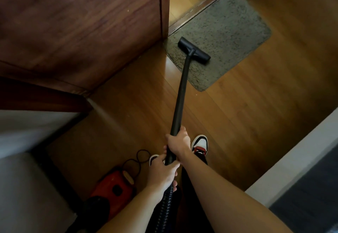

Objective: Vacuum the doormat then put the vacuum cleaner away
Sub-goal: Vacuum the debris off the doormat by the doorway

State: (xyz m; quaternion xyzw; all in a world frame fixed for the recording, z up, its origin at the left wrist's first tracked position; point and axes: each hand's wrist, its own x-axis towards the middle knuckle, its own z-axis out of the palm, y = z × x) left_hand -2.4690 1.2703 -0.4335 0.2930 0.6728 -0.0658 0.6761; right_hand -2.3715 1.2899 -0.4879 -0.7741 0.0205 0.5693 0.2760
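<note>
While the vacuum [111,185] sits on the floor [237,104] at my left, my left hand [161,173] clamps its fingers round the wand [180,93] at the hose [164,207] end; my right hand [178,144] clamps round it just ahead. Farther out, the nozzle [193,50] rests on the doormat [228,31], near its left edge.

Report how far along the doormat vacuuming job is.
Done: nothing shows how much of the mat is already clean. In hand: the right hand and, below it, the left hand grip the wand, with the floor head on the doormat near its left end. Left: probably the rest of the mat, then putting away the red vacuum cleaner by the feet.
</note>
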